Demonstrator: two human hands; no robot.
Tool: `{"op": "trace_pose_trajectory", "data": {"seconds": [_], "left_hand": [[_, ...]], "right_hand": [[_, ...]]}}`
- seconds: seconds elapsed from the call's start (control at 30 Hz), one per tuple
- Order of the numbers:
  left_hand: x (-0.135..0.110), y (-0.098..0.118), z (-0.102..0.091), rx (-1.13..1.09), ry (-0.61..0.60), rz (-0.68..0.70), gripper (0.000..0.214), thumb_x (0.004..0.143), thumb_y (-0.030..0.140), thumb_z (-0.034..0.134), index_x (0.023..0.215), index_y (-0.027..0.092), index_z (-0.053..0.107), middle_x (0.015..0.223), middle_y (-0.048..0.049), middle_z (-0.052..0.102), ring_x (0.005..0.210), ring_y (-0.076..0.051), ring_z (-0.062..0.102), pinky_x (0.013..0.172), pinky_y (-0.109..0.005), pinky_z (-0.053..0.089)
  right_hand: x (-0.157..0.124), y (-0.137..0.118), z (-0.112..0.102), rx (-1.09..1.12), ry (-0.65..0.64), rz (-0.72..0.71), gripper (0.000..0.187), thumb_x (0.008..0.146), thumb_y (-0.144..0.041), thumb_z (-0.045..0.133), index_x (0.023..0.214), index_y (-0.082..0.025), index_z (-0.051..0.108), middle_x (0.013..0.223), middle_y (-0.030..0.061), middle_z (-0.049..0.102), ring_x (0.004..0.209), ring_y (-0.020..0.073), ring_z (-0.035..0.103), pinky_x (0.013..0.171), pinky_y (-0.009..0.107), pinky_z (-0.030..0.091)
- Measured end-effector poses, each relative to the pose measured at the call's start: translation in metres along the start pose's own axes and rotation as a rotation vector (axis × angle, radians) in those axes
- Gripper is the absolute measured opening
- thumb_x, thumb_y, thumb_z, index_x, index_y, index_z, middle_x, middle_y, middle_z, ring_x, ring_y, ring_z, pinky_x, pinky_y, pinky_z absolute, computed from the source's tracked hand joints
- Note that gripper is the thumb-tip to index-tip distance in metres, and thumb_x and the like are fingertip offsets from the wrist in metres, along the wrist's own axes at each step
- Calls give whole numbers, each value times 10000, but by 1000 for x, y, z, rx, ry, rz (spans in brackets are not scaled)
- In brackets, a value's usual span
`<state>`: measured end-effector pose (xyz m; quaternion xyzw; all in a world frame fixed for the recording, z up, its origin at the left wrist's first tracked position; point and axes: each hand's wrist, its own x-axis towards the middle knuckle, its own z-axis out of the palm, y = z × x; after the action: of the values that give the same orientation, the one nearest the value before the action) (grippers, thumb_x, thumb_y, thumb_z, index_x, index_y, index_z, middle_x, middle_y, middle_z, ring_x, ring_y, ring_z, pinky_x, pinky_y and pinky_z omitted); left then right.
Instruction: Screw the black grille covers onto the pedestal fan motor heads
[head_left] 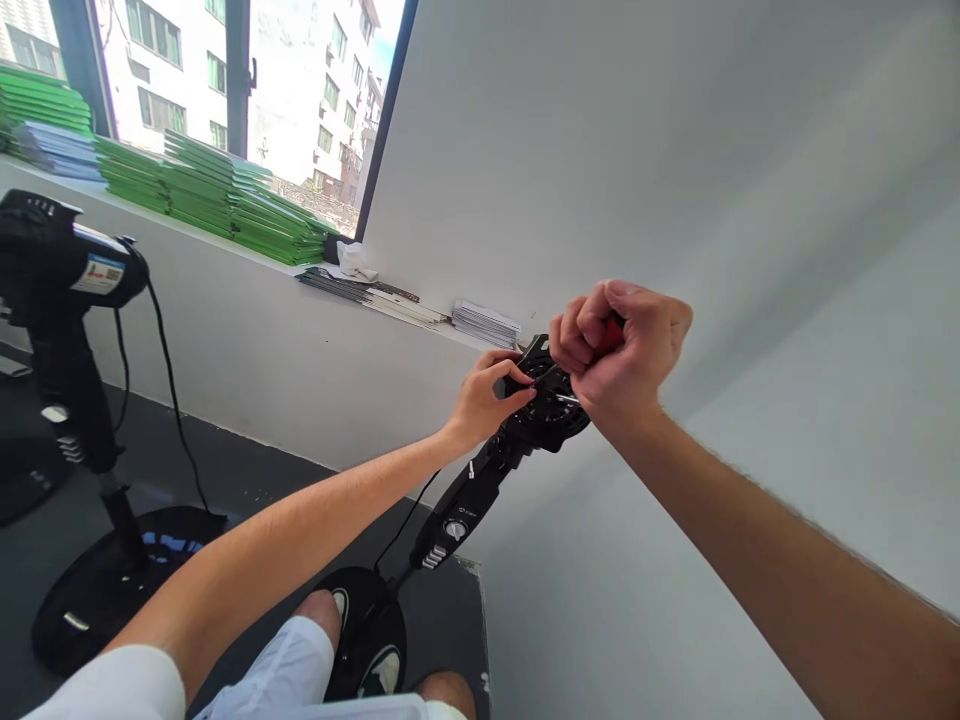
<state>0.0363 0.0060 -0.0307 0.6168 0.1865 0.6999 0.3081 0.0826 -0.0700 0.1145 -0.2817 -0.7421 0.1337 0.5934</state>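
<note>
A black standing fan (469,500) leans diagonally in view, its motor head (551,430) without blades and a bright metal shaft (568,399) at its centre. My right hand (630,345) is closed in a fist around a red-handled screwdriver (610,336), held over the motor head. Most of the tool is hidden by the fist. My left hand (491,395) is at the left side of the motor head, thumb and index finger pinched near its front. What lies between those fingertips is too small to make out.
Another black fan (64,350) with a round base (82,610) stands at left, its cord hanging down. Green stacks (202,190) and white stacks (486,322) line the window ledge. A white wall (750,250) rises close behind the motor head. My feet are by the nearer fan's base (360,640).
</note>
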Motion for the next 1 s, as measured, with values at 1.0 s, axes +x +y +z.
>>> {"op": "trace_pose_trajectory", "data": {"seconds": [1.0], "left_hand": [[0, -5, 2, -16, 36, 21, 122, 825, 95, 758, 837, 201, 698, 1219, -76, 653, 1175, -224, 639, 1087, -425, 491]], "right_hand": [[-9, 13, -5, -8, -44, -216, 542, 973, -479, 568, 531, -242, 361, 482, -49, 294, 384, 103, 313, 398, 300, 251]]}}
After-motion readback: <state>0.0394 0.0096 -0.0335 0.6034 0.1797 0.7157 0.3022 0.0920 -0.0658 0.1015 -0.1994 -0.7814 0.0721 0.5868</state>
